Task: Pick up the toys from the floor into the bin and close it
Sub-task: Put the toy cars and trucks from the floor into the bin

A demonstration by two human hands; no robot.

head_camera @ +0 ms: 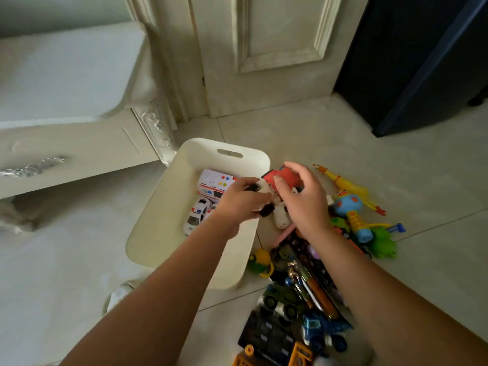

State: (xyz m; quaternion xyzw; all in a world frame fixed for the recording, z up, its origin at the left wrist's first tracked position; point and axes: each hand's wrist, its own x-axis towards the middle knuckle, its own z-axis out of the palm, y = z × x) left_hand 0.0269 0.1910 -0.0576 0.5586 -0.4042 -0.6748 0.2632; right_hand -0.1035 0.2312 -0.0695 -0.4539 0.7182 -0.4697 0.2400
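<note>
A cream plastic bin (169,207) stands open on the tiled floor, with a white ambulance (214,184) and a white police car (196,216) inside. My left hand (237,200) hovers over the bin's right rim and grips a small white toy car with black wheels (260,192). My right hand (301,196) hangs just to its right with loosely bent fingers above a red toy vehicle (284,177), holding nothing that I can see. A heap of toys (298,299) lies on the floor right of the bin.
A yellow rubber chicken (343,182), a blue and orange rattle (353,215) and a green toy (383,241) lie at the right. A white carved bed frame (79,151) is at the left, a cream door (264,62) behind, a dark cabinet (412,62) at the right.
</note>
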